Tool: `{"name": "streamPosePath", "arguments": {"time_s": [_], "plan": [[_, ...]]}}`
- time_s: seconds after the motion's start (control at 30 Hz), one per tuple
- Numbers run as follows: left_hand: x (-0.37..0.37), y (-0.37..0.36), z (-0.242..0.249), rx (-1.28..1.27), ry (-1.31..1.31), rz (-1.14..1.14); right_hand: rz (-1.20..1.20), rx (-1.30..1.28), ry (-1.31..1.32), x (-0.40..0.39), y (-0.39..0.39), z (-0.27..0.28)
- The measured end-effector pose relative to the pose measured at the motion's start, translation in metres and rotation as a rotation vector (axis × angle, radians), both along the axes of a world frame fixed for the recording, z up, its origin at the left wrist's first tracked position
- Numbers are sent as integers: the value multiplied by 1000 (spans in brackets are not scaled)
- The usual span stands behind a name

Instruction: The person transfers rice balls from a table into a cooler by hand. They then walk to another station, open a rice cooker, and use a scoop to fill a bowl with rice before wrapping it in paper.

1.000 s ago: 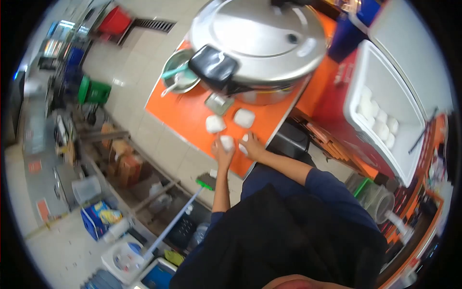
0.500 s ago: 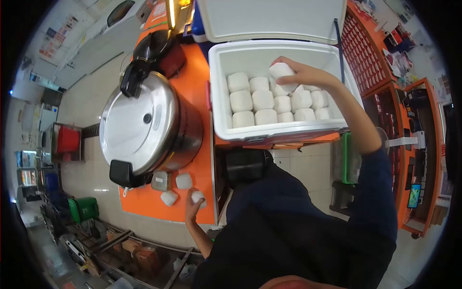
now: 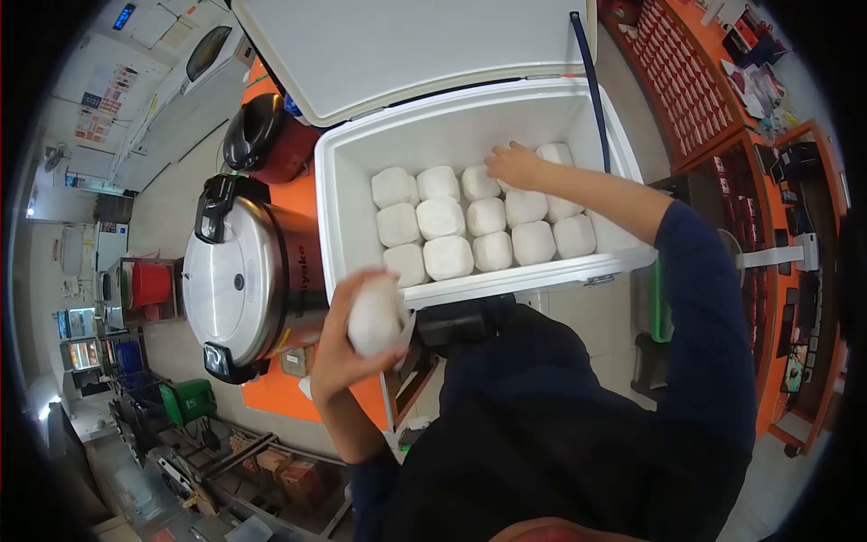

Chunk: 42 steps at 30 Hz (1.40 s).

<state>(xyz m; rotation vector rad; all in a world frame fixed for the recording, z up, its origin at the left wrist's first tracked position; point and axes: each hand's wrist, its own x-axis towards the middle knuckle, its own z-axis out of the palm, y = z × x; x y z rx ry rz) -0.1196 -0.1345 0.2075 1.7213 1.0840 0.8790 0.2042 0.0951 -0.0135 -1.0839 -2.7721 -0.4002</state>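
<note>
My left hand (image 3: 348,339) is wrapped round a white rounded block (image 3: 376,316), raised in front of the near left corner of an open white cooler (image 3: 488,287). Several similar white blocks (image 3: 449,257) lie in rows inside the cooler. My right hand (image 3: 517,166) reaches into it and rests over the blocks at the back row. Its fingers bend down onto a block, and whether they grip it is hidden. Behind my left hand, part of a white piece and a small square container (image 3: 294,360) show on the orange counter (image 3: 361,395).
Left of the cooler stands a large steel rice cooker (image 3: 237,275), with a dark red cooker (image 3: 271,140) behind it. The cooler's raised lid (image 3: 424,45) leans back, with a dark strap (image 3: 591,81) at its right. Shelves (image 3: 686,81) stand at right.
My left hand has lifted a white block from the counter toward the cooler. My right hand has lowered into the cooler, and the block it held up no longer shows raised. The view has shifted.
</note>
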Motion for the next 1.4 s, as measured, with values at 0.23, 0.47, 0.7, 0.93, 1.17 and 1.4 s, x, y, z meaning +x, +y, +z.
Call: {"name": "streamPosePath", "arguments": {"time_s": [0.23, 0.47, 0.7, 0.93, 1.17, 1.4], "plan": [[111, 118, -37, 74, 495, -419, -136, -506, -218, -8, 31, 23], [149, 132, -190, -124, 876, -532, -133, -712, -179, -6, 43, 40], [134, 139, -197, -260, 557, -686, -51, -661, -20, -35, 16, 59], [125, 128, -135, -58, 1101, -794, 233, -897, -233, -44, -13, 40], [-9, -4, 28, -3, -215, 66, 495, -946, 118, -53, -64, 21], [-177, -161, -87, -105, -334, 1078, 362, -1397, 194, -48, -70, 34]]}}
